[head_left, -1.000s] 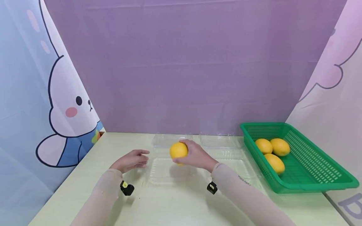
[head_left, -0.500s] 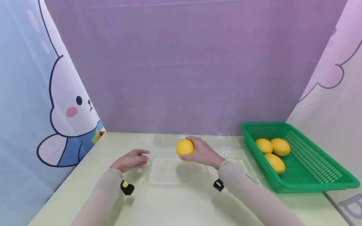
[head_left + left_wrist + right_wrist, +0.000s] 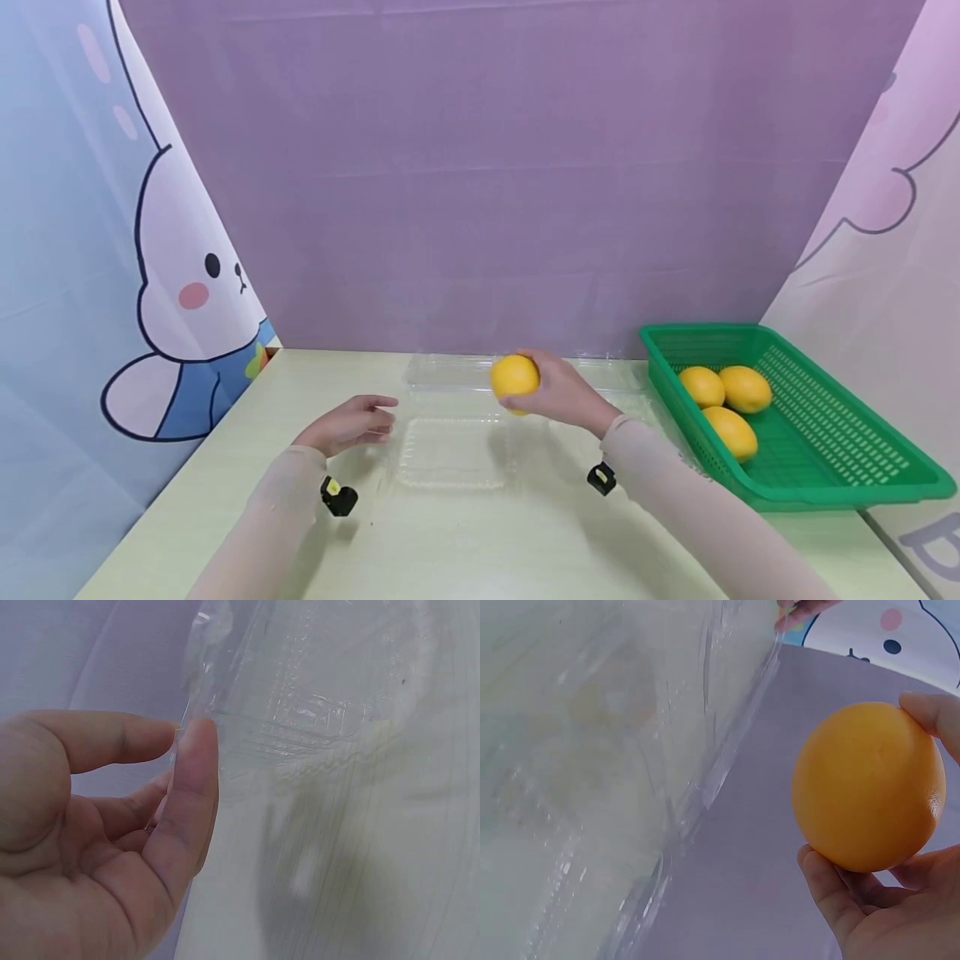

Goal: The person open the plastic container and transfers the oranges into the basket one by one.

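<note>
My right hand (image 3: 566,392) grips a yellow-orange orange (image 3: 514,377) between thumb and fingers, above the table and the clear plastic containers. The right wrist view shows the smooth, round orange (image 3: 868,787) whole, held at its sides. To the left, my left hand (image 3: 352,427) hovers with loosely bent fingers beside a clear plastic tray (image 3: 452,482). Nothing shows between the fingers of the left hand (image 3: 112,832) in the left wrist view. The tray edge appears behind its fingertips; whether they touch cannot be told.
A green basket (image 3: 813,500) with three more oranges (image 3: 731,433) stands at the right. Flat clear plastic lids (image 3: 446,372) lie along the back of the pale table (image 3: 465,550). A purple cloth (image 3: 480,183) hangs behind, with printed curtains at both sides.
The right hand has moved right and slightly up and back, carrying the orange away from above the left tray. The left hand and the oranges in the basket have stayed put.
</note>
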The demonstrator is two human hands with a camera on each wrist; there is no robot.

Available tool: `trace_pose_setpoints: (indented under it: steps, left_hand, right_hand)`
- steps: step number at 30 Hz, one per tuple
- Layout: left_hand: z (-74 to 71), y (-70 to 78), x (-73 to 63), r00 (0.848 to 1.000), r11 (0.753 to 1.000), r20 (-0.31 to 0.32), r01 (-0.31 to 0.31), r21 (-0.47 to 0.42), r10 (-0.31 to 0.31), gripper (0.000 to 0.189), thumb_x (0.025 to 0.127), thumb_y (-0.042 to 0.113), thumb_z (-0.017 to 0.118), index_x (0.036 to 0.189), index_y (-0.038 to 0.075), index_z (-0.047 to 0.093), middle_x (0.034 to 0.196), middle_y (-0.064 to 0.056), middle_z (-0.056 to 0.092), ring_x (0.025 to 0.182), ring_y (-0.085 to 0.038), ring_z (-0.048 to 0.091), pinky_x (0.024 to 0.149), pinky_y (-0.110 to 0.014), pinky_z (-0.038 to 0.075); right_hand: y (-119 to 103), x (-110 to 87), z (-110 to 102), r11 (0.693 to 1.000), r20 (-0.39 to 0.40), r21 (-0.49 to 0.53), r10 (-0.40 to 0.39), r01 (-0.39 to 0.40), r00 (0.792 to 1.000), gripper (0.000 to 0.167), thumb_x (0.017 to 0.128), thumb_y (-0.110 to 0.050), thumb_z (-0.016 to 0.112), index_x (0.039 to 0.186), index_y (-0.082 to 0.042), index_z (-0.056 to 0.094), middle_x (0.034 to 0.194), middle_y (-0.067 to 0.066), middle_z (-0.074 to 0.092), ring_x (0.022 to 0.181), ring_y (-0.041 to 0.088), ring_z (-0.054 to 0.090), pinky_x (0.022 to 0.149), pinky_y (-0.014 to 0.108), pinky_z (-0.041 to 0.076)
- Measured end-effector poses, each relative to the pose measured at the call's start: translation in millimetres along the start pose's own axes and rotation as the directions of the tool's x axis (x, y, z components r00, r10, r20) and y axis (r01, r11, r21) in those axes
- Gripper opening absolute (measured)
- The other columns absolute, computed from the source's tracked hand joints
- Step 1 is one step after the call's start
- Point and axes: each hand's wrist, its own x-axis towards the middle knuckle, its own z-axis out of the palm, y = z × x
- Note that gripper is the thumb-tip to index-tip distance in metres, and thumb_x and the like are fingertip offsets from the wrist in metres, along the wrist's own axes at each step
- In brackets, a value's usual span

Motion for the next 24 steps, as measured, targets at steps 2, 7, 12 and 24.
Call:
trace_pose_setpoints:
  steps: [2, 7, 12, 24]
  left_hand:
    - [0.3, 0.3, -0.8, 1.0, 1.0, 0.006, -0.007, 0.005, 0.007, 0.054, 0.101, 0.004, 0.053, 0.149, -0.011, 0.033, 0.13, -0.027, 0.046, 0.108, -0.031, 0.053, 0.092, -0.037, 0.054]
    - [1.4, 1.0, -2.0, 1.0, 1.0, 0.003, -0.009, -0.001, 0.009, 0.053, 0.101, 0.004, 0.053, 0.148, -0.011, 0.033, 0.129, -0.027, 0.046, 0.107, -0.031, 0.053, 0.092, -0.037, 0.054]
    - [1.4, 2.1, -2.4, 1.0, 1.0, 0.003, -0.011, 0.005, 0.011, 0.053, 0.101, 0.004, 0.053, 0.149, -0.011, 0.033, 0.132, -0.028, 0.045, 0.11, -0.033, 0.053, 0.093, -0.038, 0.053]
    - [2.0, 3.8, -3.4, 1.0, 1.0, -0.003, 0.002, 0.001, -0.002, 0.053, 0.101, 0.003, 0.052, 0.148, -0.011, 0.033, 0.133, -0.028, 0.045, 0.11, -0.033, 0.053, 0.093, -0.037, 0.053]
  right_hand:
    - [1, -0.3, -5, 1.0, -0.004, -0.011, -0.002, 0.002, 1.0, 0.075, 0.08, -0.037, 0.083, 0.142, -0.009, 0.051, 0.129, 0.004, 0.059, 0.099, 0.022, 0.06, 0.082, 0.04, 0.055]
    - [5, -1.4, -18, 1.0, -0.02, -0.026, 0.006, -0.007, 1.0, 0.077, 0.081, -0.038, 0.083, 0.142, -0.007, 0.05, 0.132, 0.008, 0.058, 0.102, 0.026, 0.06, 0.084, 0.044, 0.056]
    - [10, -2.8, -28, 0.999, -0.034, -0.036, 0.024, -0.025, 0.999, 0.078, 0.082, -0.037, 0.082, 0.144, -0.006, 0.048, 0.134, 0.01, 0.057, 0.105, 0.028, 0.059, 0.086, 0.046, 0.056]
    - [25, -9.9, -49, 0.995, -0.077, -0.095, 0.024, -0.031, 0.997, 0.079, 0.084, -0.041, 0.08, 0.146, -0.006, 0.046, 0.136, 0.014, 0.055, 0.106, 0.032, 0.059, 0.084, 0.049, 0.055]
